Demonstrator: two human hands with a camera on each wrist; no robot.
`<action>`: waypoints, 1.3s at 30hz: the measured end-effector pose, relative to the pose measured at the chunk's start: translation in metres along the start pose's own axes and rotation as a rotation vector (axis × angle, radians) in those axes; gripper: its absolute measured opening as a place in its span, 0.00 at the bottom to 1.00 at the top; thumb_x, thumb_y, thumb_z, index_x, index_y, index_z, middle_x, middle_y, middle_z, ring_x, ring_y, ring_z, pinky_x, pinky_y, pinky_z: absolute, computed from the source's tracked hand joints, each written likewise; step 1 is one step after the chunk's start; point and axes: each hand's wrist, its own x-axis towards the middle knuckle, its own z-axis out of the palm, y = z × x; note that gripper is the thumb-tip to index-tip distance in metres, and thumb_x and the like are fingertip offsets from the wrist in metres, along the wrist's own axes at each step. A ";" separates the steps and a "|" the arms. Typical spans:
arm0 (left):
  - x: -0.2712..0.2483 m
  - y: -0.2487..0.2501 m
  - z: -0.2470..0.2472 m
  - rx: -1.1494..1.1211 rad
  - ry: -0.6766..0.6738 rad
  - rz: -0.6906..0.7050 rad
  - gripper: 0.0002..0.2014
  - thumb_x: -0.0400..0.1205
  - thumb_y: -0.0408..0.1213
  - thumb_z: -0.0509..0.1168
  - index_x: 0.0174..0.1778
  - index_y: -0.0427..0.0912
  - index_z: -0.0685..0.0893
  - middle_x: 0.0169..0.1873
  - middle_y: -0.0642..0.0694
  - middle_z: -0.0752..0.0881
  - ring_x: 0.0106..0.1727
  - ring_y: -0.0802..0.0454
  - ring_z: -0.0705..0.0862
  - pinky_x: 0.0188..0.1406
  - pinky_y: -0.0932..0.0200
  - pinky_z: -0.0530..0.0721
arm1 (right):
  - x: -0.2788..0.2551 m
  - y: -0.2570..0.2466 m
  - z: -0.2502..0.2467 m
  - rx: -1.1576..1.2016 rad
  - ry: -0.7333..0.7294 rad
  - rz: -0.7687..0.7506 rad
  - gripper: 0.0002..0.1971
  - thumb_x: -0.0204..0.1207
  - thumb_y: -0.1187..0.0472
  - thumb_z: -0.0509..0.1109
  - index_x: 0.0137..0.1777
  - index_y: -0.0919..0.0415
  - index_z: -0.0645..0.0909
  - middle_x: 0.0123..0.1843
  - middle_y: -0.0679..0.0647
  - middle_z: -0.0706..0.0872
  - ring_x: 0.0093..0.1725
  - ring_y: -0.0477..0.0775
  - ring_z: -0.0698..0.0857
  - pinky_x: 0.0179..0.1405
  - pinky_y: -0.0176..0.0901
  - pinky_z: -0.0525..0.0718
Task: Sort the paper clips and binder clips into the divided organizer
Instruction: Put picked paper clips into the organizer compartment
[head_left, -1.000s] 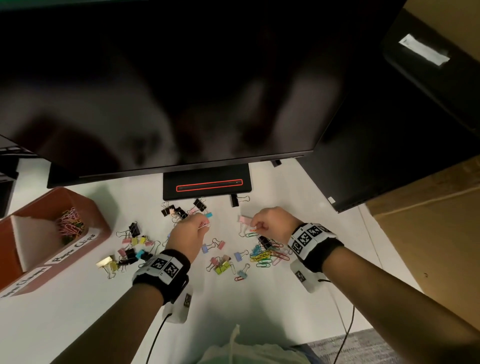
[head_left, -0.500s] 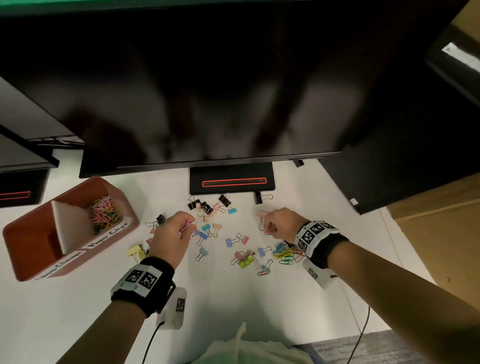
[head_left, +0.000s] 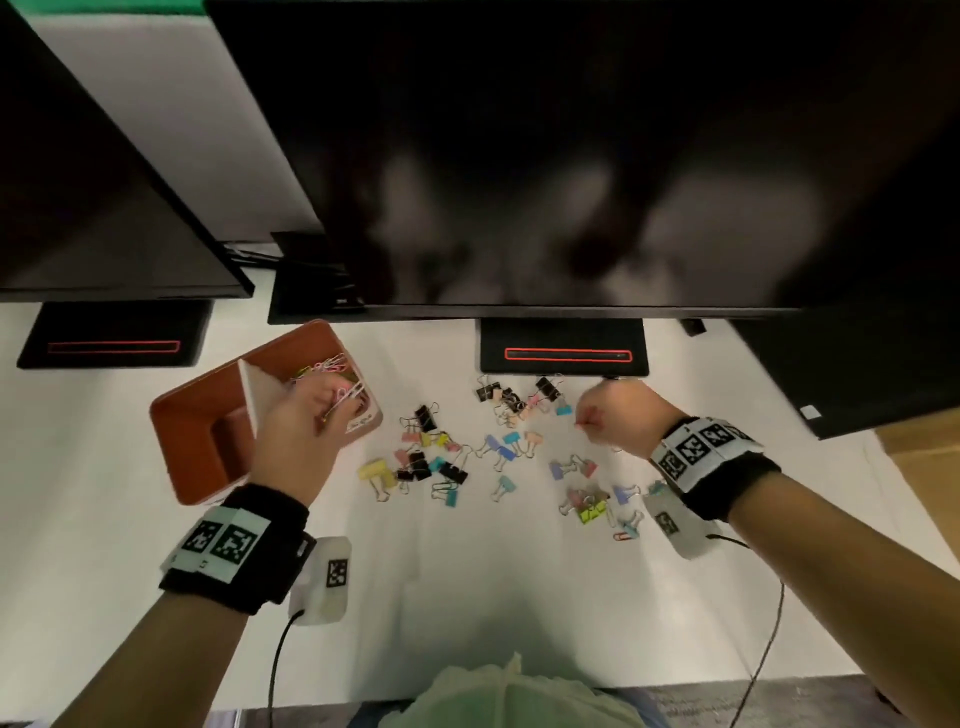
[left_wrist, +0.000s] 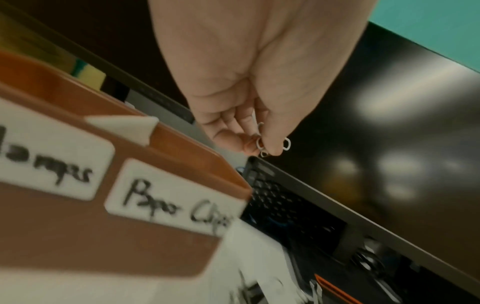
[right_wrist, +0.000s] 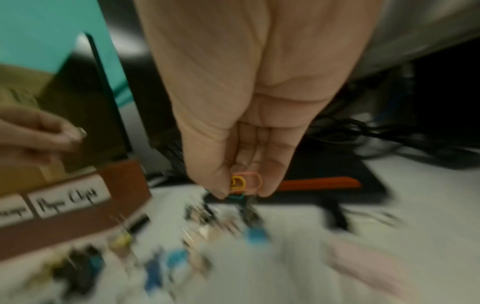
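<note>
1. One brown divided organizer, two compartments, two white labels on its front.
2. Two hands: left hand, right hand.
3. Binder clips loose on counter: some thirty; blur prevented an exact count.
4. Monitor bases: two seen.

Bare desk near the person gives passage; scattered binder clips clutter the middle, monitor overhangs behind, organizer blocks left.
</note>
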 end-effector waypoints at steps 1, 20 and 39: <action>0.006 -0.006 -0.011 0.037 0.008 -0.022 0.08 0.78 0.37 0.67 0.51 0.41 0.80 0.37 0.52 0.83 0.40 0.58 0.82 0.41 0.65 0.80 | 0.005 -0.023 -0.007 0.031 0.043 -0.060 0.05 0.75 0.62 0.69 0.48 0.56 0.85 0.48 0.51 0.87 0.45 0.48 0.81 0.54 0.40 0.82; -0.011 -0.021 -0.014 0.013 -0.308 0.093 0.11 0.78 0.34 0.67 0.55 0.46 0.83 0.45 0.53 0.83 0.44 0.61 0.81 0.45 0.71 0.77 | 0.058 -0.158 0.012 0.259 0.250 -0.333 0.08 0.79 0.63 0.64 0.54 0.59 0.83 0.51 0.53 0.87 0.43 0.45 0.81 0.52 0.40 0.83; -0.049 -0.061 0.056 0.280 -0.222 0.194 0.16 0.71 0.38 0.73 0.55 0.45 0.83 0.51 0.46 0.80 0.49 0.46 0.78 0.47 0.50 0.82 | 0.031 -0.114 0.104 -0.029 0.029 -0.238 0.13 0.78 0.58 0.62 0.60 0.57 0.81 0.58 0.56 0.82 0.55 0.61 0.82 0.54 0.54 0.82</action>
